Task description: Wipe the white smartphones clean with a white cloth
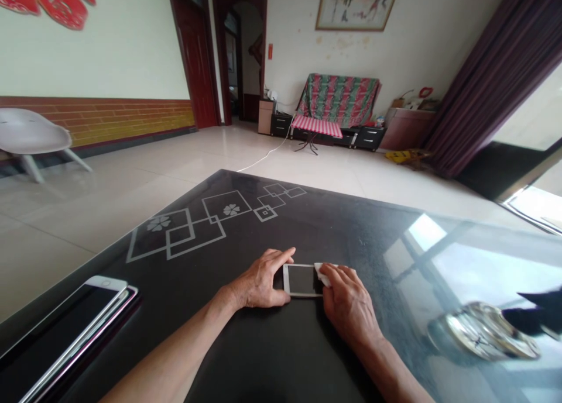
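Observation:
A white-framed smartphone [301, 280] with a dark screen lies flat, sideways, on the glossy black tabletop [272, 344]. My left hand [262, 278] steadies its left end, the thumb at the near corner and the fingers at the far corner. In my right hand [350, 298] is a folded white tissue [322, 272], pressed onto the right part of the screen. That hand hides the phone's right end.
Stacked phones or tablets [65, 333] lie at the near left of the table. A shiny round metal object [487, 331], blurred, sits at the right, beside a dark shape. Grey squares and flowers [195, 239] pattern the tabletop. A white chair [33, 133] stands left.

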### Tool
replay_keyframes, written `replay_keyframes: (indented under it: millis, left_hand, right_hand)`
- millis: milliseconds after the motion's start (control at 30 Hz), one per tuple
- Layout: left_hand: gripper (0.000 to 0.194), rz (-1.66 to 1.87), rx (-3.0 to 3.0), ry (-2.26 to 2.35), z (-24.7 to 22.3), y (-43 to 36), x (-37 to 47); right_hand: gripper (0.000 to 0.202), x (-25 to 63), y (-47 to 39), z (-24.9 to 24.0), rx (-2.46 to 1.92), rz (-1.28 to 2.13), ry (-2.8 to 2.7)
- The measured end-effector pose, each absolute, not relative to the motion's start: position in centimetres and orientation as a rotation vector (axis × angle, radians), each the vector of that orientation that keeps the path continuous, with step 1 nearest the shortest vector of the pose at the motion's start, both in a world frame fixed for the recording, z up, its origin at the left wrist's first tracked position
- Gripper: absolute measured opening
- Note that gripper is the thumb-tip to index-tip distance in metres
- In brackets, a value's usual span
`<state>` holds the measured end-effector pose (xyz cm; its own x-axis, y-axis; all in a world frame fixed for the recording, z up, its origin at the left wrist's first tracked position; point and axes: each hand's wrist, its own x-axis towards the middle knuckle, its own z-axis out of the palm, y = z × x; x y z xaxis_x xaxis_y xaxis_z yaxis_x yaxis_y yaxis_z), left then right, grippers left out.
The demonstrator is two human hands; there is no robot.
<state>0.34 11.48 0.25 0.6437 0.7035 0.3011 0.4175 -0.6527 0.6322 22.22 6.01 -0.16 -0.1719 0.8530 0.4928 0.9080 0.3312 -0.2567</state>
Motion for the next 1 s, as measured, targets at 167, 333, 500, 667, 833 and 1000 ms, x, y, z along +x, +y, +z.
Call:
replay_keyframes:
  millis: [167, 333, 500, 667, 833, 1000]
  left_hand:
    - [0.094, 0.741, 2.373, 0.89, 0.3, 11.4, 0.4]
    - [0.096, 0.752, 2.357, 0.882, 0.2, 11.4, 0.3]
    - [0.094, 0.741, 2.402, 0.884, 0.2, 11.3, 0.3]
    - [0.093, 0.737, 2.438, 0.914, 0.2, 10.6, 0.4]
    - [0.092, 0.718, 2.432, 0.957, 0.1, 10.3, 0.3]
    - [0.094, 0.758, 2.424, 0.992, 0.0, 10.0, 0.3]
  right_hand:
    - [0.04, 20.2, 5.2, 0.8, -1.229, 0.06, -2.206]
    - [0.044, 19.2, 4.8, 1.8, -1.103, 0.145, -2.299]
    - [0.035, 20.7, 5.2, 1.0, -1.394, -0.02, -2.127]
    - [0.033, 21.1, 5.4, 0.6, -1.5, -0.063, -2.073]
    - [0.033, 20.5, 5.8, 0.8, -1.499, -0.026, -2.08]
    - [0.032, 19.6, 6.1, 1.0, -1.479, 0.041, -2.069]
